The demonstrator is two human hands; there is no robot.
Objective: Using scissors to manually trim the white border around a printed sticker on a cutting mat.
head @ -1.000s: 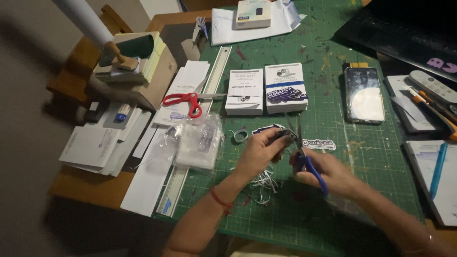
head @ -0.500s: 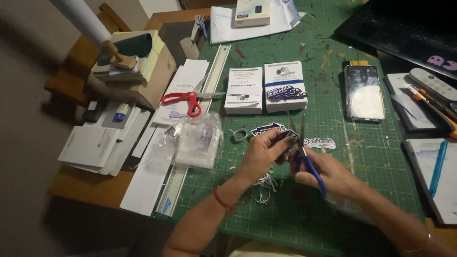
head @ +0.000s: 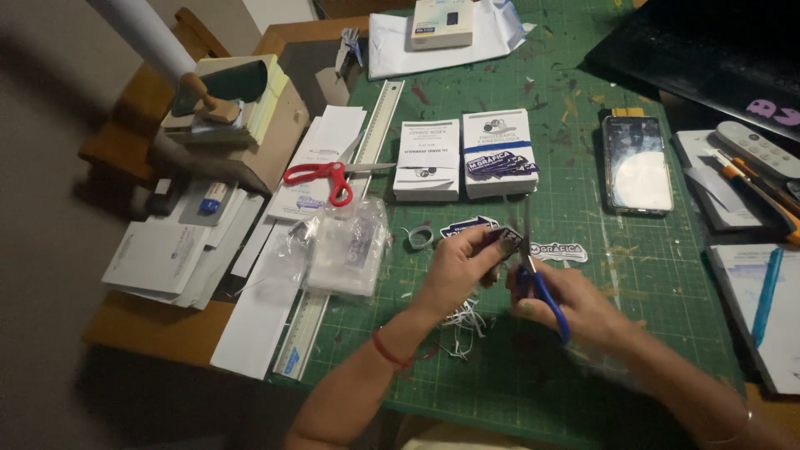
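Observation:
My left hand (head: pixel 457 268) pinches a small dark printed sticker (head: pixel 504 241) above the green cutting mat (head: pixel 575 367). My right hand (head: pixel 575 307) grips blue-handled scissors (head: pixel 540 283), whose blades point up right beside the sticker. Thin white paper trimmings (head: pixel 461 325) lie on the mat under my hands. Two cut stickers rest close by: one (head: pixel 465 226) just beyond my left hand, another (head: pixel 560 251) to the right of the blades.
Two stacks of printed cards (head: pixel 465 157) sit farther back, red scissors (head: pixel 333 175) and a long ruler (head: pixel 354 208) to the left beside a clear plastic bag (head: pixel 346 246). A phone (head: pixel 637 164) lies right; a remote (head: pixel 754 148), cutter (head: pixel 754 187) and blue pen (head: pixel 767 296) at far right.
Both hands stay in nearly the same spot; the sticker and the scissors have only shifted slightly between my fingers.

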